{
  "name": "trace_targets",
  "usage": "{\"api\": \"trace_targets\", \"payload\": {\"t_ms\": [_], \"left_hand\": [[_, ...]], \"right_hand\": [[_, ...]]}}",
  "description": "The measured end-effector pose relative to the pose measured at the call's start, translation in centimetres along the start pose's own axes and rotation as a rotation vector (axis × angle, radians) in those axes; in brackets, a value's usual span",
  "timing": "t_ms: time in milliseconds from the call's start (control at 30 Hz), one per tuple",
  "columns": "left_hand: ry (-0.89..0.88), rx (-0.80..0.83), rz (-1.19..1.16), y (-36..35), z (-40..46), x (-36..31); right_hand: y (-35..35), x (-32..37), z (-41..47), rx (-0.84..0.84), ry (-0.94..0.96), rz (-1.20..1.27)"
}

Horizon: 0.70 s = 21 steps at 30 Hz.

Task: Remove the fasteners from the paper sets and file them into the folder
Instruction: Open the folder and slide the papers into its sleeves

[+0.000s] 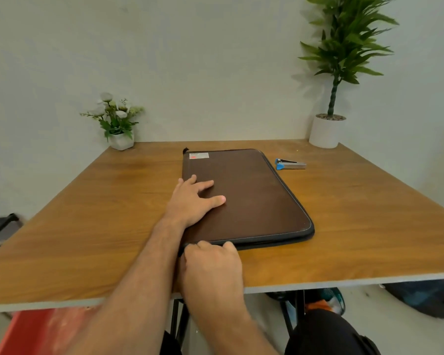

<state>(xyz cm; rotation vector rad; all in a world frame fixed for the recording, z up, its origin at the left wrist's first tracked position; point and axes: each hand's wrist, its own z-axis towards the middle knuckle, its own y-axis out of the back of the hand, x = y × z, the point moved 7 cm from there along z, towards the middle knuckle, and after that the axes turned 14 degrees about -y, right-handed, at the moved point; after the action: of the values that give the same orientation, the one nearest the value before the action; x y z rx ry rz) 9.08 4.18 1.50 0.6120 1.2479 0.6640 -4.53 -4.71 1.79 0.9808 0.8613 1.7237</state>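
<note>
We have the brown zip folder (246,196) lying flat on the wooden counter (87,226), its long axis running away from us and slightly to the right, with the near short edge just inside the counter's front edge. Our left hand (194,201) rests flat on the cover near its left side, fingers spread and straight, pressing it down. Our right hand (212,267) sits at the near left corner of the folder, fingers curled against the zipper edge; it seems to pinch something there, likely a zipper pull, but the knuckles hide it and we cannot tell for sure. What matters for the coming move is that the zipper track leads off from this right hand to the right along the near edge, then bends at the rounded near right corner and runs up the long right side, so we judge the pull would travel rightward first. No loose paper sets show on the counter. A blue and metal staple remover (290,164) lies beyond the folder's far right corner, well apart from both hands.
</note>
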Motion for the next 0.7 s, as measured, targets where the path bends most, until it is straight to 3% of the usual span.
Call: {"api": "trace_targets", "payload": {"t_ms": [200,300,400,467,700], "left_hand": [[-0.003,0.028,0.009,-0.1,-0.6,0.1],[-0.006,0.073,0.045,0.1,-0.8,0.2],[-0.007,0.080,0.037,0.2,-0.9,0.2],[-0.015,0.091,0.034,-0.1,-1.0,0.2],[-0.028,0.102,0.037,0.2,-0.2,-0.1]], "right_hand": [[1.8,-3.0,1.0,0.118,-0.024,0.215],[5.2,-8.4,4.1,-0.098,-0.167,0.249],[3.3,-14.6,7.1,0.168,-0.406,0.035],[1.4,-16.6,7.2,0.352,-0.444,0.051],[0.7,-16.6,7.3,0.376,-0.403,-0.003]]}}
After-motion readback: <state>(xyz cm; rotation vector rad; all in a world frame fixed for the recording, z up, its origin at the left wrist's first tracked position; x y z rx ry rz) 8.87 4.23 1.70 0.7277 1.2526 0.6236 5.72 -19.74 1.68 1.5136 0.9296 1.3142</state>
